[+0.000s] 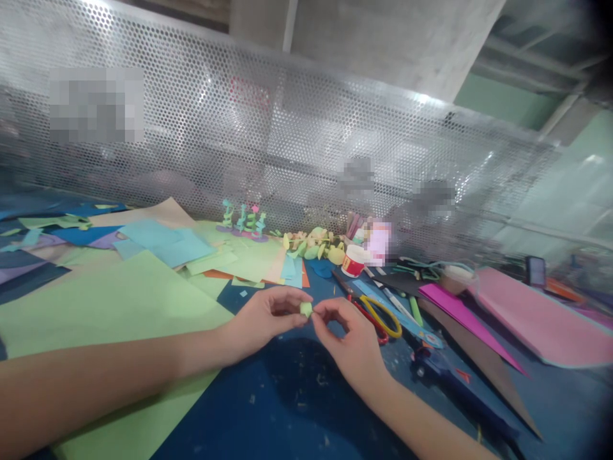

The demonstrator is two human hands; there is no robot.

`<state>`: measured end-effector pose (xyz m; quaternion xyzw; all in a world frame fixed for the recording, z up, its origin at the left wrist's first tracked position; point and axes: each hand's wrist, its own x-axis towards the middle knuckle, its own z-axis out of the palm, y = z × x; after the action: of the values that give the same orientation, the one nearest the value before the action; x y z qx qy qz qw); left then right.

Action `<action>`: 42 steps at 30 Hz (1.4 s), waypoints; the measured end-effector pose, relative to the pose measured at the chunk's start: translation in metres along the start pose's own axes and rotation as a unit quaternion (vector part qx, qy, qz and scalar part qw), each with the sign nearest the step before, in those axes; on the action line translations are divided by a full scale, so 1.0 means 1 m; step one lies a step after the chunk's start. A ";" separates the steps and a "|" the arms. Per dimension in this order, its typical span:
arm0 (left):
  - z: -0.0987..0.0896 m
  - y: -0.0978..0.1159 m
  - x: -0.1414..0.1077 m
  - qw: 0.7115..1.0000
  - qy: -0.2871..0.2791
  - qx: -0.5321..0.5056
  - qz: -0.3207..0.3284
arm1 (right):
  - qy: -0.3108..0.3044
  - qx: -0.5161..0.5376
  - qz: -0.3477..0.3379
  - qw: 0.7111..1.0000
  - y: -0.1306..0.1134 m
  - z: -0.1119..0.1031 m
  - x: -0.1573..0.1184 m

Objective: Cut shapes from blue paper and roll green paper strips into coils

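Over the blue tabletop, my left hand (271, 313) pinches a small light green piece of paper (305, 310) between thumb and fingers. It looks folded or rolled, but its exact shape is blurred. My right hand (352, 338) is closed in a pinch at the right edge of the same piece, so the two hands almost meet. A large light green sheet (119, 306) lies under my left forearm. Just beyond my right hand rest scissors with red and yellow handles (380, 316).
Coloured paper scraps (163, 243) pile up at the left. Small paper spiral figures (244, 220), yellow paper leaves (316, 243) and a red-and-white tub (354, 260) stand behind. A dark blue glue gun (460, 390) and pink sheets (536, 313) lie right. A perforated metal screen (306, 134) borders the back.
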<state>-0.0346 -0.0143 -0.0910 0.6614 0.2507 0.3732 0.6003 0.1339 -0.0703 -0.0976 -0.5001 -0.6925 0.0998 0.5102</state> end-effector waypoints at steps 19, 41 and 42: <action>-0.001 -0.006 0.000 1.000 -0.025 0.004 0.006 | -0.010 -0.037 -0.022 0.999 -0.007 -0.003 0.000; 0.001 -0.004 -0.001 0.999 0.007 0.036 0.005 | 0.017 -0.081 -0.073 0.994 -0.010 -0.004 0.002; 0.001 -0.004 -0.001 0.999 0.009 0.037 0.004 | 0.016 -0.081 -0.074 0.994 -0.010 -0.004 0.002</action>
<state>-0.0342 -0.0154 -0.0949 0.6806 0.2670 0.3716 0.5722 0.1311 -0.0750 -0.0876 -0.4890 -0.7252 -0.0029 0.4847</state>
